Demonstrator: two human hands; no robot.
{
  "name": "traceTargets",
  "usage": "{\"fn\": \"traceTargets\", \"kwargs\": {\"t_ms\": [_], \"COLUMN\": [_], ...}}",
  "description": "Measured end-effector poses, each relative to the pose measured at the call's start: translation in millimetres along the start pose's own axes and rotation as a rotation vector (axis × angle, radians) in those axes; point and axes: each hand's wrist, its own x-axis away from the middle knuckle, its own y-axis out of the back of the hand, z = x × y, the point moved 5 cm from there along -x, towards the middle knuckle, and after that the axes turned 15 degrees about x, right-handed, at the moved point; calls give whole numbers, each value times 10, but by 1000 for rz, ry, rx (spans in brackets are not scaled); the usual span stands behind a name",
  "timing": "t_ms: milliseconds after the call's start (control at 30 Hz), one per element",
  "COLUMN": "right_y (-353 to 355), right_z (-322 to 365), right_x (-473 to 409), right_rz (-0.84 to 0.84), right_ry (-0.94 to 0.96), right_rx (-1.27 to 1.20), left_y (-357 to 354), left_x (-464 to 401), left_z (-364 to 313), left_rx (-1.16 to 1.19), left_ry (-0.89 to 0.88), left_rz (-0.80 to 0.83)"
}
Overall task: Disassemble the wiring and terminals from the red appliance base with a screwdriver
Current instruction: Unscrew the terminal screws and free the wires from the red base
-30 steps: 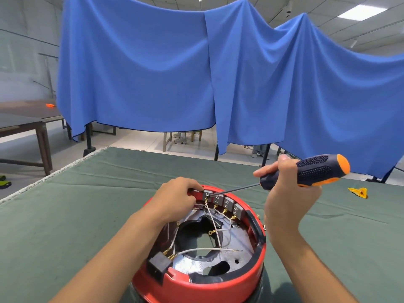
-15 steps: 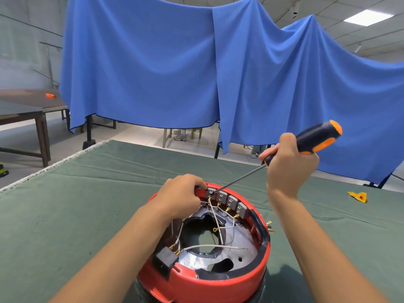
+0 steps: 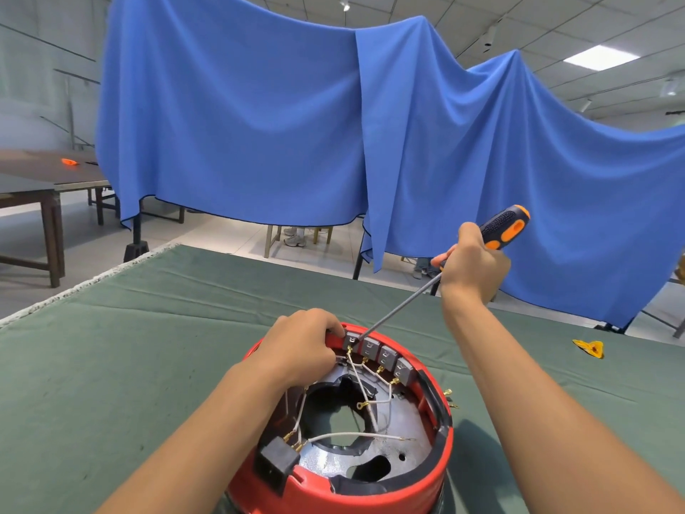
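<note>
Raised higher than a moment ago, the right hand (image 3: 472, 263) now tilts the screwdriver (image 3: 437, 280) more steeply, fingers wrapped round its black-and-orange handle, tip at the leftmost grey terminal block (image 3: 351, 342). Left hand (image 3: 302, 345) has kept its place, fingers curled over the far rim of the red appliance base (image 3: 374, 493), which sits near centre on the green table cloth (image 3: 148, 346). White wires (image 3: 356, 435) cross inside. A yellow scrap (image 3: 589, 348) lies far right.

Wires (image 3: 365, 396) across base (image 3: 370, 493) opening
</note>
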Motion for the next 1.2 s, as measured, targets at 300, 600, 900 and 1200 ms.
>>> {"fn": "traceTargets", "kwargs": {"t_ms": [300, 600, 900, 1200], "right_y": [354, 572, 210, 0], "right_z": [-64, -73, 280, 111], "right_x": [319, 720, 530, 51], "right_rz": [-39, 73, 135, 31], "right_ry": [117, 407, 391, 139], "right_rx": [-359, -355, -252, -102], "left_y": [12, 3, -5, -3], "left_x": [4, 15, 13, 11], "left_z": [-6, -13, 16, 12], "left_rx": [13, 9, 10, 15], "left_ry": [5, 18, 30, 22], "left_rz": [-9, -9, -7, -15]}}
